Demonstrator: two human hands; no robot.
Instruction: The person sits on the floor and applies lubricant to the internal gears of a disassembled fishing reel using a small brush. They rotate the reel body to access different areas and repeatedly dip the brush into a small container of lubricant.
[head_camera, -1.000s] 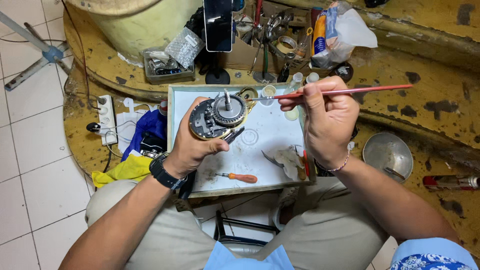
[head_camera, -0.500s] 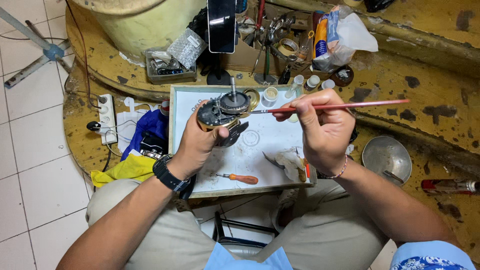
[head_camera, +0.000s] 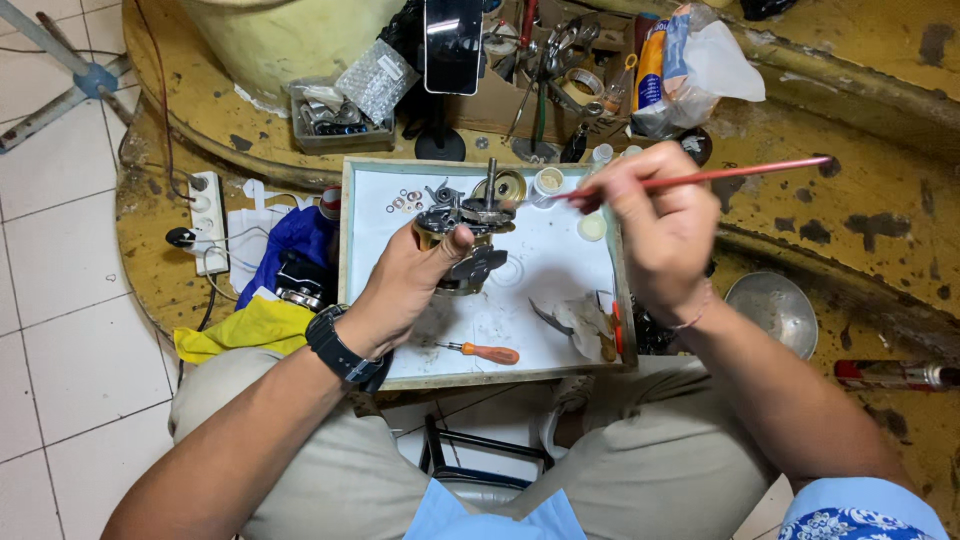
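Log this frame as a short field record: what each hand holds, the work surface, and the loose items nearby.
left hand: grips a dark metal geared mechanism above the tray; black wristwatch on the wrist
right hand: holds a thin red-handled brush, tip pointed toward the mechanism
work surface: white tray with raised rim, across the lap
on tray: orange-handled screwdriver, small washers, small round white pots
beside tray: metal bowl to the right, yellow cloth and power strip to the left
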